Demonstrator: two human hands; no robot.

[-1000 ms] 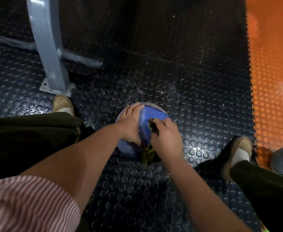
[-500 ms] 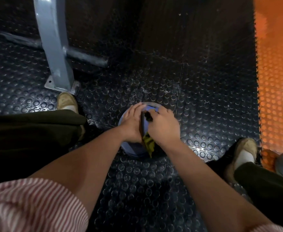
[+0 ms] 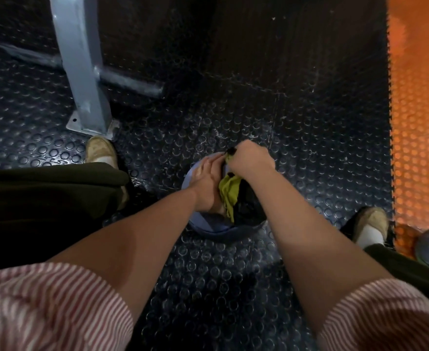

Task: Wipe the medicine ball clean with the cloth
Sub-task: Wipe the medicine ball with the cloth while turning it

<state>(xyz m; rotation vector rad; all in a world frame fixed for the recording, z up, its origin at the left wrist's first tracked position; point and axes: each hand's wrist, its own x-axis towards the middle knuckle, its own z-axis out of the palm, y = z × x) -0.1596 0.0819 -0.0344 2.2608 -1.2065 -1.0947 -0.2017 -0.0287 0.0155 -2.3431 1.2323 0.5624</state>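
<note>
The ball (image 3: 213, 229) lies on the studded floor (image 3: 208, 274), directly under both hands, and only its blue near side and a little of its left edge show past them. The left hand (image 3: 206, 181) rests on the upper left of the ball with the fingers straight and flat on the surface; it holds nothing and only steadies. The right hand (image 3: 249, 160) is at the far top of the ball, just beside the left fingertips, and its fingers are curled tightly round one end of the cloth (image 3: 230, 192). The cloth is yellow-green with a dark part. From the fist it hangs back toward the right wrist, in the gap between the two hands, so its long axis runs from the far side of the ball to the near side. The ball itself is round, so it has no long axis and points in no direction. I judge that the ball is heavy and firm and will not slide easily, but it can roll, so a flat palm on its side is a good hold while the other hand rubs. Its skin looks smooth and perhaps a little slippery. The cloth seems light, soft and limp, so it is best kept bunched in the fist and pressed on the surface.
</note>
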